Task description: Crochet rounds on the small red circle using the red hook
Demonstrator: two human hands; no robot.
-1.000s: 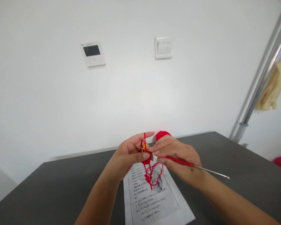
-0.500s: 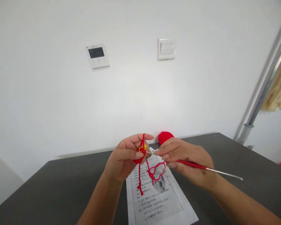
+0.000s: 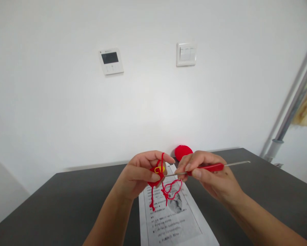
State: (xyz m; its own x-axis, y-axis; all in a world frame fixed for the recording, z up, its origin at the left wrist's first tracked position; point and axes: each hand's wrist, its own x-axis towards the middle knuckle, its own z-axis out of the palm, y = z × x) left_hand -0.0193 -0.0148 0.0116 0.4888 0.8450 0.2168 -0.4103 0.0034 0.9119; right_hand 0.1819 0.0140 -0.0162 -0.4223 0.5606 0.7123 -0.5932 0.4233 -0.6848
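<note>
Left hand (image 3: 139, 176) pinches a small red crochet piece (image 3: 154, 175) with trailing yarn; right hand (image 3: 209, 174) grips a red-handled hook (image 3: 207, 167).

a single head-worn view looks forward and slightly down from the person's own position, facing a white wall (image 3: 66, 112) that fills the upper two thirds of the frame. the dark bench (image 3: 258, 191) crosses the bottom (close in), with both forearms entering from the lower edge.
</note>
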